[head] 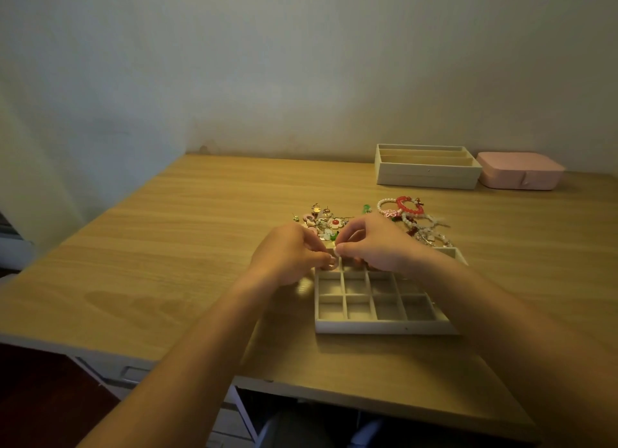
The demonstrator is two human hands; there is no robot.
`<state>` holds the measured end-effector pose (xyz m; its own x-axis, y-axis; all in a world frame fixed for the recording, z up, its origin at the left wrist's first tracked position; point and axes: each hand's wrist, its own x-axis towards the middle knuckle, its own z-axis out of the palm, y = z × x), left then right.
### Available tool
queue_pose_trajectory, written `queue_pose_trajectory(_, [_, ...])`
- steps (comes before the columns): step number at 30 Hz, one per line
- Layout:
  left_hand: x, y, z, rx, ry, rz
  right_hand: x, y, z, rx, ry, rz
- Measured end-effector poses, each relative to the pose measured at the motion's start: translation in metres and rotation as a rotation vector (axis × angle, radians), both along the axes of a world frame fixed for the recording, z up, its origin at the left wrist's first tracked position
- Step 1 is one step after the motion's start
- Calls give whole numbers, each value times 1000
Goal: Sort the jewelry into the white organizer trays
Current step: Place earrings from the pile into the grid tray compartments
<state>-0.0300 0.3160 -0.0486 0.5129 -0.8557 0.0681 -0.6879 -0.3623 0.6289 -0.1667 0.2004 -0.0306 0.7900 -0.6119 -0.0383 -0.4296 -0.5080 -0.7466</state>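
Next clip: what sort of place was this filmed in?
Probably a room at home: a wooden desk pushed against a plain wall, with a pink jewelry case, a white grid tray, a white slotted tray and a jewelry pile on it.

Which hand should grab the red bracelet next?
Right, probably. The red bracelet lies just beyond the right hand. The left hand would have to cross over it. Both hands are pinching a small pale piece for now.
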Motion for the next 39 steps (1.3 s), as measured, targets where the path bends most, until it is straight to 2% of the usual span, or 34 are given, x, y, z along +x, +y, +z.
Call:
queue_pose_trajectory(8, [-2, -9, 3, 123, -260, 19, 5, 1, -7, -123, -3, 8])
queue_pose_trajectory(13, [3, -10, 5, 18, -209, 86, 4, 1, -10, -108, -53, -21])
queue_pose_trajectory(20, [-2, -11, 7, 40, -237, 64, 3, 2, -14, -86, -101, -31])
queue_pose_trajectory(26, [-13, -11, 3, 34, -393, 72, 1, 0, -15, -158, -36, 34])
queue_pose_trajectory(29, [-15, -12, 3, 16, -398, 68, 1, 0, -16, -180, -27, 24])
queue_pose_trajectory(34, [-15, -14, 1, 38, -426, 14, 2, 1, -15, -332, 52, 28])
queue_pose_trajectory(39, [-16, -16, -1, 39, -437, 6, 1, 2, -14, -316, 65, 22])
